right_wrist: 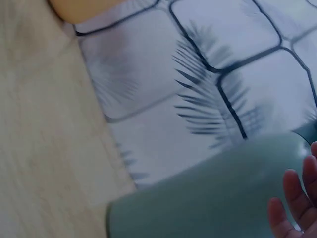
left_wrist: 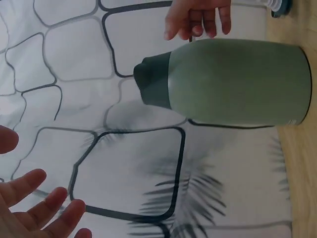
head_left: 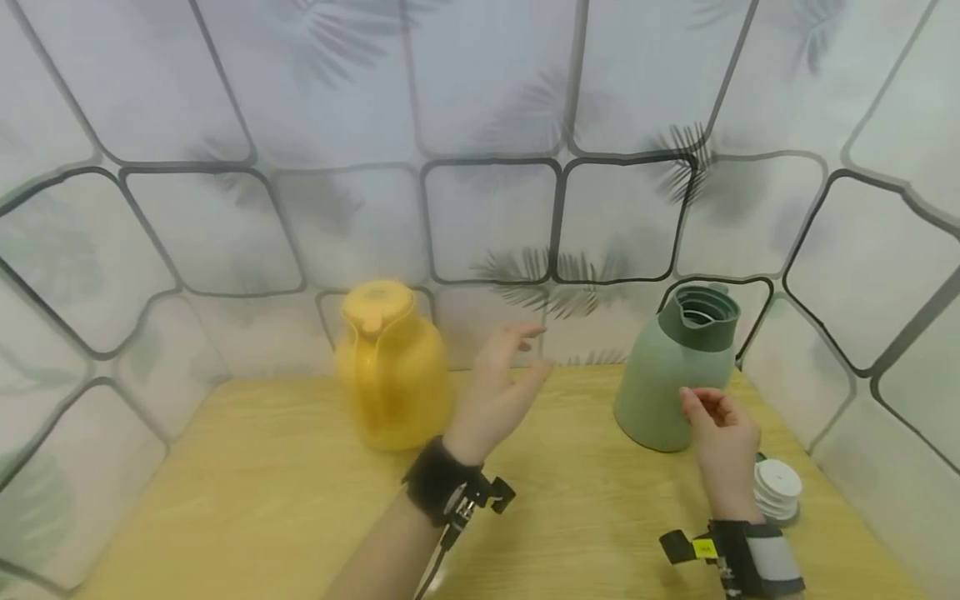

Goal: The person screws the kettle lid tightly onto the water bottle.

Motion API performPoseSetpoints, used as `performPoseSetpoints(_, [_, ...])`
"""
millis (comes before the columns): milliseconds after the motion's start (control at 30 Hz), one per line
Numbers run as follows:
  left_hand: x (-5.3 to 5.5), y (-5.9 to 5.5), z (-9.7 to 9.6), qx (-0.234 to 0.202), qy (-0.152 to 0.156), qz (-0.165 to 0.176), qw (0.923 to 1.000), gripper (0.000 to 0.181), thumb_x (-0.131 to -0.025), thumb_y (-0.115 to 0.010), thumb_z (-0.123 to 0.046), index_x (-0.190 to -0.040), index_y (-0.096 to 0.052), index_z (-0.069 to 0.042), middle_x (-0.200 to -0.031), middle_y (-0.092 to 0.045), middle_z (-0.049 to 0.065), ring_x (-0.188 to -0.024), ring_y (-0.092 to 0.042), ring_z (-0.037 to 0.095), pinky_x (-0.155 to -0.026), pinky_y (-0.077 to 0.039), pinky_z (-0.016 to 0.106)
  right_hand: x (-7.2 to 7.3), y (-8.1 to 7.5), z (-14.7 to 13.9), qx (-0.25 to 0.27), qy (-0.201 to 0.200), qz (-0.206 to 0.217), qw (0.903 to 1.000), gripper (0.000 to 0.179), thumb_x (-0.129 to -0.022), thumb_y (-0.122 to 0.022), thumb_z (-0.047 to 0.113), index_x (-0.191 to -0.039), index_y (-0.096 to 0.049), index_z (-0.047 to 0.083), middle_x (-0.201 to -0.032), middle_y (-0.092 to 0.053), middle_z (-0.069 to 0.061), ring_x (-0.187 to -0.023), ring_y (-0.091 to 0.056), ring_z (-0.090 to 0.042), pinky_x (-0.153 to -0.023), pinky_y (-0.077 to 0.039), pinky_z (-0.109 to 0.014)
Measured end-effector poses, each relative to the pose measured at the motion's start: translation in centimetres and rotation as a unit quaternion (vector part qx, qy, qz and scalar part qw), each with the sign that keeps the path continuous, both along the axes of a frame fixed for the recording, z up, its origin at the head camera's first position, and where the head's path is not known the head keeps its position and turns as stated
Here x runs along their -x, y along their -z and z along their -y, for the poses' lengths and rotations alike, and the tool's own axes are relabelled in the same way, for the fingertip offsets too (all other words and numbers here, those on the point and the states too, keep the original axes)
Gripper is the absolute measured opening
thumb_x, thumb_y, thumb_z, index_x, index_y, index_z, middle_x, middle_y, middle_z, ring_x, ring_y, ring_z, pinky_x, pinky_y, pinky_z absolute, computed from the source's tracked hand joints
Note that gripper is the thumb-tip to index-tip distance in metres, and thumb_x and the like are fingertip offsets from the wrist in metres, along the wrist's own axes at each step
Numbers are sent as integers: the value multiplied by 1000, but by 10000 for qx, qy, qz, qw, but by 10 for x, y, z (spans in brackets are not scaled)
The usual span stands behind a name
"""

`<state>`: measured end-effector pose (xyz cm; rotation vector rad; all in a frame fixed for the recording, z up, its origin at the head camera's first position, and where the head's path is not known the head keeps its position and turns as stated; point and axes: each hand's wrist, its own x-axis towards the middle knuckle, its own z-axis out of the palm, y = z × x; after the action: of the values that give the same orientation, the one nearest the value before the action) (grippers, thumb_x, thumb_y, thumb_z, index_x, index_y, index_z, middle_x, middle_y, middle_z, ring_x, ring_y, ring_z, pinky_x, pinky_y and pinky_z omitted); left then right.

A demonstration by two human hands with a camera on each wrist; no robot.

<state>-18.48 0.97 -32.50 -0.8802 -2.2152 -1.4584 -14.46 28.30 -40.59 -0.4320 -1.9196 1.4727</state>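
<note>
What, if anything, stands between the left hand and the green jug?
Nothing visible does. In the head view, no object shows in the gap between the left hand and the green jug. The right hand is by the jug's right side; the yellow jug stands left of the left hand.

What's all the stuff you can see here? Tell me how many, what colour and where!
Yellow insulated jug: 1, yellow with its lid on, back left of the table
Green insulated jug: 1, pale green with a darker, open top, back right of the table
Screw stopper: 1, mostly white, on the table beside the right wrist
Table: 1, light wood, under the jugs
Wall covering: pieces uncountable, whitish with dark outlines and leaf prints, behind the table
Wrist straps: 2, black, the right one partly grey, one on each wrist
Left grip: 1, bare, between the jugs
Right grip: 1, bare, near the green jug
</note>
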Motion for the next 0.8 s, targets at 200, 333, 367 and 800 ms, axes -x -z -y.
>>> performPoseSetpoints(200, [25, -4, -38, -68, 635, 380, 9972, 37, -97, -54, -24, -130, -54, -8, -125, -56, 4, -103, -54, 17, -85, -45, 35, 11, -11, -22, 327, 517, -396, 9973, 20, -88, -71, 24, -101, -64, 11, -91, -57, 7, -88, -51, -7, -73, -41, -15])
performPoseSetpoints(333, [40, -2, -61, -106, 695, 459, 9965, 35, -97, -54, -23, -129, -55, -9, -123, -58, 5, -100, -54, 12, -85, -43, 31, 19, -14, -29, 757, 459, -549, 9946, 28, -88, -71, 24, -111, -59, 13, -106, -53, 3, -101, -47, -10, -79, -37, -17])
performPoseSetpoints(367, [44, -2, -66, -114, 689, 480, 9964, 34, -97, -54, -23, -129, -56, -9, -122, -58, 5, -100, -54, 11, -84, -43, 30, 21, -14, -31, 864, 394, -628, 9935, 30, -88, -71, 22, -113, -58, 12, -109, -52, 2, -104, -46, -12, -80, -37, -17])
performPoseSetpoints(800, [86, 26, -108, -338, 1122, 1883, 9751, 53, -96, -54, -43, -143, -43, -23, -137, -50, 1, -119, -49, 17, -91, -45, 36, 37, -1, -54, 1421, -650, -393, 9869, 69, -95, -61, 18, -151, -22, 16, -151, -24, -12, -137, -23, -21, -108, -23, -26])
